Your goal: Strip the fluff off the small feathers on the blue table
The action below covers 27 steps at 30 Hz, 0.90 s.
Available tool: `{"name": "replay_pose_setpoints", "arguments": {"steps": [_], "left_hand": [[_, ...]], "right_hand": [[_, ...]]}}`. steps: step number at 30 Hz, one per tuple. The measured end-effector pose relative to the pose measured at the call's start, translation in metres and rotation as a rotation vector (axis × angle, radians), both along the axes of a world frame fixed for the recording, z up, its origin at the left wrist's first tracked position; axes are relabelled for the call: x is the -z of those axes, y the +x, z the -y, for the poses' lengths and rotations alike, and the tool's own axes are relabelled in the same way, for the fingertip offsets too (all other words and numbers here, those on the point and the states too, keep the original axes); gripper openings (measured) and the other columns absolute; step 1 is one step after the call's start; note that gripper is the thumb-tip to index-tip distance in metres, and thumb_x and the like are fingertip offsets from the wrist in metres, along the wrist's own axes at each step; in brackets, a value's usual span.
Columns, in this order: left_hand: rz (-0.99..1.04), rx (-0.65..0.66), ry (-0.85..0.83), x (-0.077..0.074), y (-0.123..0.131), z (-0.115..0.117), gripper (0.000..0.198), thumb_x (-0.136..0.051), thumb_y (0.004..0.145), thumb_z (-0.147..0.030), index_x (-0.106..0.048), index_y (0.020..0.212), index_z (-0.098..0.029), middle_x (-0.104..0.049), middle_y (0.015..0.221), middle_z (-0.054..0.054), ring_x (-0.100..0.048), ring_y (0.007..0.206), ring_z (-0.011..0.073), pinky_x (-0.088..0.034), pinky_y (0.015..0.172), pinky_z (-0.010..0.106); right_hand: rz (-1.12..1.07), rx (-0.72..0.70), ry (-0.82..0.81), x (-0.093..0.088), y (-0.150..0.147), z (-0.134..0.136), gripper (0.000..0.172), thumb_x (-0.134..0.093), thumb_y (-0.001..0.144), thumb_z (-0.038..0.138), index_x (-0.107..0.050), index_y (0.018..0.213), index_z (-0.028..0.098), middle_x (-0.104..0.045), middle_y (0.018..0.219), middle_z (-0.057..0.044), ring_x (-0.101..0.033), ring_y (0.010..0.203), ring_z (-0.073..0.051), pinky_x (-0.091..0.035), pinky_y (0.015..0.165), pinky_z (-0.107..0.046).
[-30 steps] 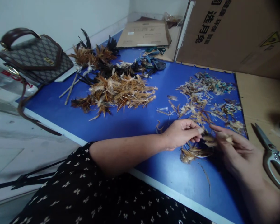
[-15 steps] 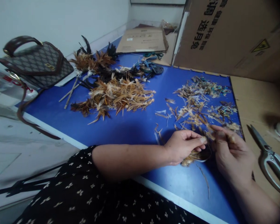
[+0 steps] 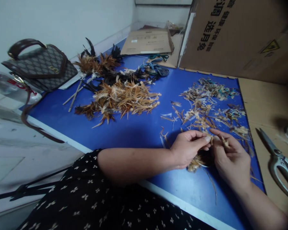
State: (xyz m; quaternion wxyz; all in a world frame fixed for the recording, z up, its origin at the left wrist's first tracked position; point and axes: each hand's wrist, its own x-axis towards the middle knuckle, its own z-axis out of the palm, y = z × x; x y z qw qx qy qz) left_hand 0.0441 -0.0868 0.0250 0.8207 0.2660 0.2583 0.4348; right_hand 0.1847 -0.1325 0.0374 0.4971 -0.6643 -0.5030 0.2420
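Note:
My left hand (image 3: 188,148) pinches a small tuft of brown feathers (image 3: 209,140) between thumb and fingers. Right beside it, my right hand (image 3: 230,156) is closed with brown feather pieces (image 3: 225,143) showing between its fingers. The two sets of fingertips nearly meet. A bunch of tan and brown feathers (image 3: 194,164) hangs under my left hand, partly hidden by it. Beyond my hands, feather scraps and trimmings (image 3: 201,110) lie scattered. To the left is a large pile of golden-brown feathers (image 3: 127,97).
Large scissors (image 3: 276,156) lie on cardboard at the right. Small scissors (image 3: 159,58) with green handles rest near a flat carton (image 3: 146,41) at the back. A brown handbag (image 3: 43,65) and a plastic bottle (image 3: 14,84) stand left. A large box (image 3: 240,35) rises behind the blue table (image 3: 134,134).
My right hand has moved left, bringing its fingertips close to my left hand. My left hand stays almost in place. The whole view has shifted slightly.

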Motion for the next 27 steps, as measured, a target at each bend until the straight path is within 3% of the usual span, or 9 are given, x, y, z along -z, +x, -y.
{"name": "replay_pose_setpoints", "arguments": {"steps": [6, 11, 14, 18, 21, 27], "left_hand": [[-0.079, 0.024, 0.045, 0.002, -0.002, -0.001, 0.044, -0.099, 0.075, -0.048, -0.078, 0.095, -0.014, -0.068, 0.084, 0.002, -0.060, 0.081, 0.0118, -0.049, 0.087, 0.033], [-0.146, 0.047, 0.079, 0.000, -0.005, 0.000, 0.036, -0.094, 0.084, -0.037, -0.084, 0.111, -0.016, -0.078, 0.106, 0.007, -0.063, 0.086, 0.0124, -0.051, 0.091, 0.033], [-0.202, 0.045, 0.103, -0.004, -0.006, 0.000, 0.026, -0.088, 0.090, -0.032, -0.084, 0.110, -0.016, -0.078, 0.106, 0.006, -0.063, 0.087, 0.0123, -0.052, 0.092, 0.033], [-0.221, 0.049, 0.095, -0.005, -0.007, 0.000, 0.019, -0.087, 0.089, -0.029, -0.079, 0.099, -0.014, -0.073, 0.090, 0.002, -0.060, 0.080, 0.0111, -0.051, 0.085, 0.030], [-0.164, 0.052, 0.074, -0.002, -0.006, -0.003, 0.025, -0.088, 0.087, -0.033, -0.074, 0.094, -0.014, -0.069, 0.082, 0.000, -0.059, 0.076, 0.0103, -0.050, 0.082, 0.029], [-0.061, -0.037, 0.039, -0.003, -0.011, -0.014, 0.037, -0.093, 0.083, -0.041, -0.073, 0.093, -0.013, -0.072, 0.087, 0.003, -0.062, 0.078, 0.0106, -0.047, 0.080, 0.029]], "right_hand": [[0.013, -0.043, -0.014, 0.003, 0.002, -0.002, 0.036, -0.071, 0.100, 0.037, -0.077, 0.133, 0.023, -0.083, 0.101, -0.008, -0.078, 0.079, -0.019, -0.067, 0.071, -0.030], [0.042, -0.076, 0.020, 0.010, 0.005, -0.003, 0.037, -0.072, 0.097, 0.033, -0.075, 0.133, 0.024, -0.083, 0.115, -0.010, -0.081, 0.093, -0.023, -0.070, 0.084, -0.037], [0.060, -0.091, 0.037, 0.012, 0.006, -0.002, 0.038, -0.071, 0.098, 0.033, -0.075, 0.134, 0.024, -0.082, 0.117, -0.012, -0.081, 0.094, -0.024, -0.070, 0.085, -0.039], [0.063, -0.107, 0.029, 0.008, 0.005, -0.001, 0.039, -0.071, 0.100, 0.036, -0.075, 0.137, 0.024, -0.082, 0.111, -0.010, -0.078, 0.083, -0.021, -0.070, 0.082, -0.037], [0.035, -0.115, -0.004, 0.001, 0.005, -0.001, 0.040, -0.070, 0.103, 0.042, -0.074, 0.138, 0.024, -0.080, 0.098, -0.006, -0.073, 0.072, -0.018, -0.068, 0.074, -0.033], [-0.035, -0.058, -0.033, -0.001, 0.010, -0.003, 0.046, -0.075, 0.102, 0.054, -0.078, 0.136, 0.024, -0.073, 0.083, -0.003, -0.067, 0.065, -0.017, -0.058, 0.055, -0.026]]}}
